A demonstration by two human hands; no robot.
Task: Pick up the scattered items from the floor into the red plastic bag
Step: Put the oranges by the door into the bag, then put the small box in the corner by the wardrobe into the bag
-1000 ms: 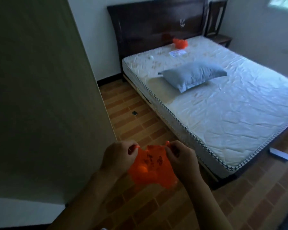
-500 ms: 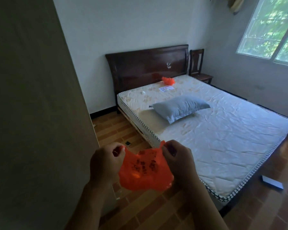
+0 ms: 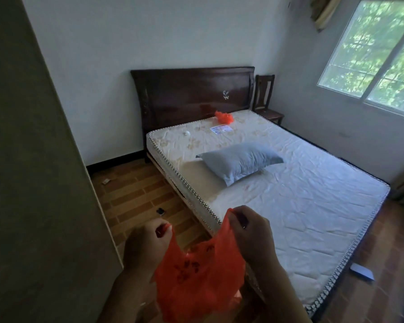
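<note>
A red plastic bag [image 3: 196, 276] with dark print hangs in front of me, held at its top edge by both hands. My left hand [image 3: 145, 248] pinches the left part of the rim and my right hand [image 3: 252, 236] pinches the right part, pulling the mouth apart. On the brown tiled floor lie a small black item [image 3: 160, 211] beside the bed, a small pale scrap [image 3: 106, 181] near the far wall, and a flat blue item [image 3: 362, 272] past the bed's foot corner.
A bed [image 3: 289, 206] with a white mattress fills the right, bearing a grey pillow [image 3: 240, 163], a second red bag [image 3: 224, 117] and a card [image 3: 221, 129]. A dark door or cabinet panel [image 3: 33, 183] stands at left. A wooden chair [image 3: 265, 101] sits by the window.
My view has lifted and drawn back, showing more wall and window. My hands have spread the bag's rim wider, and the bag hangs longer and lower.
</note>
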